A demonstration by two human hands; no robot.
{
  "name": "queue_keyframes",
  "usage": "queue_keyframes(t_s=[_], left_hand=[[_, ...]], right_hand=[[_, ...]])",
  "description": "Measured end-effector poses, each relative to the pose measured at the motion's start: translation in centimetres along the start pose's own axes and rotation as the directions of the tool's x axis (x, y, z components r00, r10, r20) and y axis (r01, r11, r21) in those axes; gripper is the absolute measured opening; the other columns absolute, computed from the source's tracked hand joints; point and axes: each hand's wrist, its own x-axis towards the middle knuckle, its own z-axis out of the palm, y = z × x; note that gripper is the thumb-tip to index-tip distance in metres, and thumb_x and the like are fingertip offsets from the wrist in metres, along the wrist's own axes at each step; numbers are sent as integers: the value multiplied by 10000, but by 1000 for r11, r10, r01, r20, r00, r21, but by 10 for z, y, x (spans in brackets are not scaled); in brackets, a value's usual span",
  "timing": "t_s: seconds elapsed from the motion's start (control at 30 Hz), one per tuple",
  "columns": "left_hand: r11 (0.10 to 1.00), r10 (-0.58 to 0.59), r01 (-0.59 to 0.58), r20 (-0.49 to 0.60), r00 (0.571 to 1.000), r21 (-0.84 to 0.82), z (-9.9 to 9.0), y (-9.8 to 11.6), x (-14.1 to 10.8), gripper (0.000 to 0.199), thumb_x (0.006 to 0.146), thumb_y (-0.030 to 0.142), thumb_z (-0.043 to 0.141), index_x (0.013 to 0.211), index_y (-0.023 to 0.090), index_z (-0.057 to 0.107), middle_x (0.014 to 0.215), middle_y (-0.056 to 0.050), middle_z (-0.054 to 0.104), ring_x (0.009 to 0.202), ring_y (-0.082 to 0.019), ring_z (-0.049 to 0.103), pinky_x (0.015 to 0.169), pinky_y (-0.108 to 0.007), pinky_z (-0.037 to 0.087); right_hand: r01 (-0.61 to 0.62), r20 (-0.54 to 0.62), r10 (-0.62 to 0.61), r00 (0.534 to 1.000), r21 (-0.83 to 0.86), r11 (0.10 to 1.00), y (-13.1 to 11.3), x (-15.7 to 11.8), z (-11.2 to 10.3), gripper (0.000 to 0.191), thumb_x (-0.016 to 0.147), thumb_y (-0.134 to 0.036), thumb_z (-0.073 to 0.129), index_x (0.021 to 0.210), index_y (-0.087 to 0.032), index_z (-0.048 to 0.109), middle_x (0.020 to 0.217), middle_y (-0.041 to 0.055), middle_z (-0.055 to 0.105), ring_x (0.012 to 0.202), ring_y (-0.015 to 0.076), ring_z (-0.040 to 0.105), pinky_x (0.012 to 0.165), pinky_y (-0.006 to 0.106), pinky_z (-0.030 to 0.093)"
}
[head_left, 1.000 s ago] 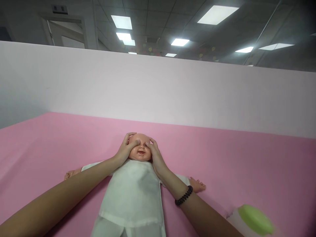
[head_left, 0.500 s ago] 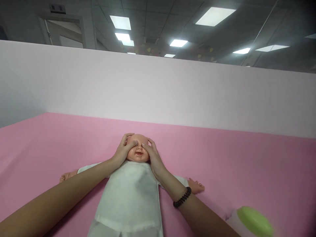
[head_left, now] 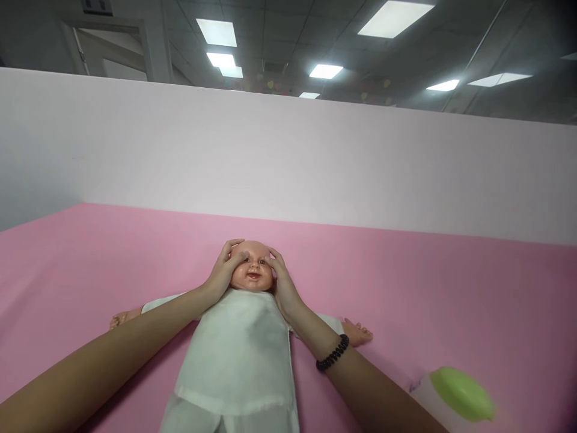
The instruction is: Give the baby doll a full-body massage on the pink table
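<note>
Although the bottom edge cuts off the doll's lower gown and a blurred white container (head_left: 433,403) with a green lid (head_left: 462,394), the hold itself shows plainly. My left hand (head_left: 223,270) and right hand (head_left: 283,279) cup the baby doll's head (head_left: 252,267), fingers (head_left: 234,255) curled around it, closed on it beside the eyes. It lies face up in a white gown (head_left: 237,355), 1 bare foot (head_left: 356,334) showing on my right. Beneath is a pink sheet (head_left: 451,288), with a pale partition (head_left: 288,156) beyond and ceiling lights (head_left: 394,18) overhead.
</note>
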Motion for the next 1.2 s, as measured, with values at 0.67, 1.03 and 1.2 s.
queue_keyframes(t_s=[0.67,1.03,1.2], left_hand=[[998,-46,48,67,997,-30,-1,5,-2,638,757,467,855,1275,284,530,1096,-44,701,980,-252,719,871,-392,585],[999,-40,40,41,998,-21,0,4,-1,563,788,450,793,1259,285,533,1072,-26,695,951,-232,712,857,-363,575],[999,-35,36,32,999,-41,-2,-1,3,520,800,426,752,1251,285,532,1071,-20,687,967,-236,704,861,-366,567]], right_hand=[[33,18,-30,999,-158,987,-5,-6,0,644,746,-519,772,1316,-300,566,1215,39,673,1141,264,656,961,370,538],[28,19,-26,999,-140,990,-2,-3,0,574,791,-525,715,1299,-301,571,1220,18,686,1163,250,646,980,356,524],[51,28,-49,998,-53,997,5,4,-3,489,806,-495,693,1244,-296,606,1238,7,683,1209,248,620,1013,361,517]])
